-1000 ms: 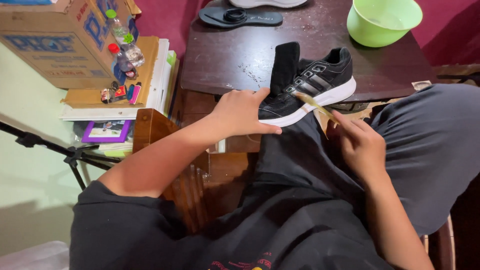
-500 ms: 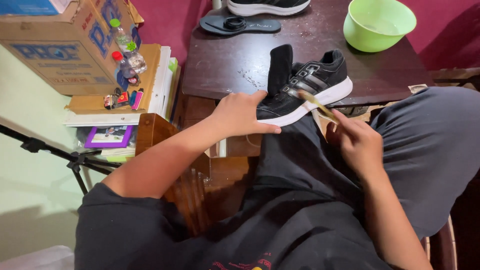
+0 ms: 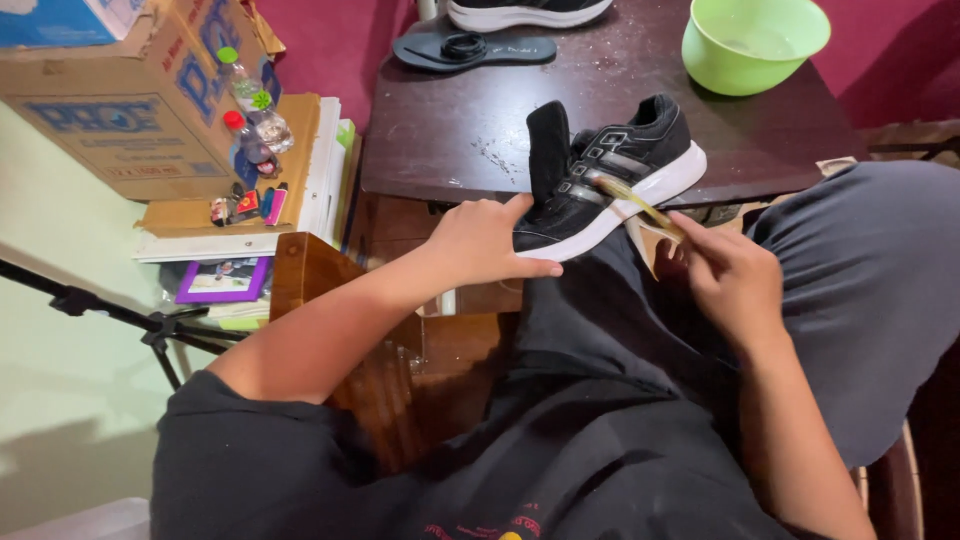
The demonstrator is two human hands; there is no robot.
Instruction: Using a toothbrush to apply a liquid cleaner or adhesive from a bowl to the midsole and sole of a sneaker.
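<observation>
My left hand (image 3: 480,240) grips the black sneaker (image 3: 610,175) at its toe; right hand (image 3: 730,280), at 3 o'clock, pinches a brush (image 3: 640,205) against its side.

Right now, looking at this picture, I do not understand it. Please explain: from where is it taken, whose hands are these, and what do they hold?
A camera worn on a person's head looks down at that person's own two bare hands. The left hand grips the toe of a black shoe with a white sole, which rests at the edge of a dark table. The right hand holds a thin brush against the shoe's side. Farther back on the table are a green bowl, a loose insole and a second shoe. A cardboard box stands left.
</observation>
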